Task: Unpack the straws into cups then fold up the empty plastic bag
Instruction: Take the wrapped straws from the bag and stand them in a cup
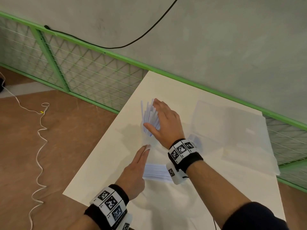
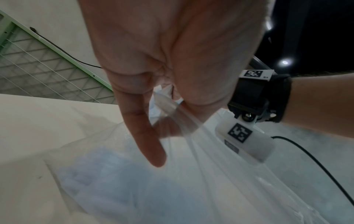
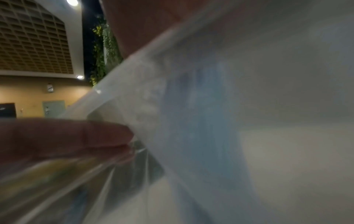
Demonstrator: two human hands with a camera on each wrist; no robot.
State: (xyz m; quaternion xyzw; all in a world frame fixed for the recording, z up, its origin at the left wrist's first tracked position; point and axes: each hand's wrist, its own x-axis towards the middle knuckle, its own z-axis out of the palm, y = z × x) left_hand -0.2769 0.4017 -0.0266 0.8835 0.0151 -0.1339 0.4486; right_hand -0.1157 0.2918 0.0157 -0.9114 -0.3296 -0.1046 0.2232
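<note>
A bunch of white straws (image 1: 146, 112) stands fanned out in a barely visible clear cup (image 1: 144, 132) on the white table (image 1: 99, 163). My right hand (image 1: 152, 114) is cupped over the bunch, thumb and straight fingers on either side of it. In the right wrist view the thumb (image 3: 76, 133) touches blurred clear plastic. Nearer me, the clear plastic bag (image 2: 201, 174) lies with more white straws (image 1: 156, 173) inside. My left hand (image 1: 146, 148) pinches the bag's raised edge between thumb and fingers (image 2: 141, 128).
More clear plastic (image 1: 232, 130) lies flat at the table's far right. A green wire fence (image 1: 74, 63) runs behind the table, below a grey wall. A white cord (image 1: 39, 146) snakes over the brown floor to the left.
</note>
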